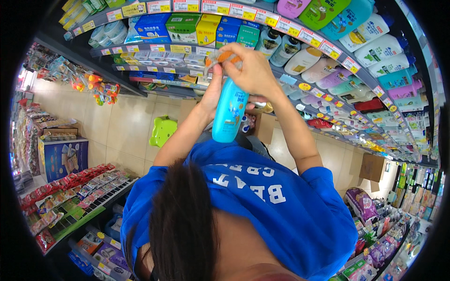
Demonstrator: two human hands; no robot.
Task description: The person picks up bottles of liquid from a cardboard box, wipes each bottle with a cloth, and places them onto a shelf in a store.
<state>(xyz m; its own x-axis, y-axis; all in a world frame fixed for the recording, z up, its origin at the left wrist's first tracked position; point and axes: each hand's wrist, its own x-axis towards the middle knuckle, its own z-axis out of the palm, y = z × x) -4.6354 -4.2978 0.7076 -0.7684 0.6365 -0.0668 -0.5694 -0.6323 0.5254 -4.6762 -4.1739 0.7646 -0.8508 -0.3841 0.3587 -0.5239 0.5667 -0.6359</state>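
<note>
A turquoise shampoo bottle hangs at a slight tilt in front of my chest, its base towards me. My left hand grips it near the cap end, with fingertips showing past its right side. Over that end, my right hand pinches a grey and orange striped cloth, which covers the cap. My left thumb also touches the cloth.
Curved shop shelves with boxes and bottles stand ahead and right. A green plastic stool and an open cardboard box are on the floor. Snack racks stand at left, another cardboard box at right.
</note>
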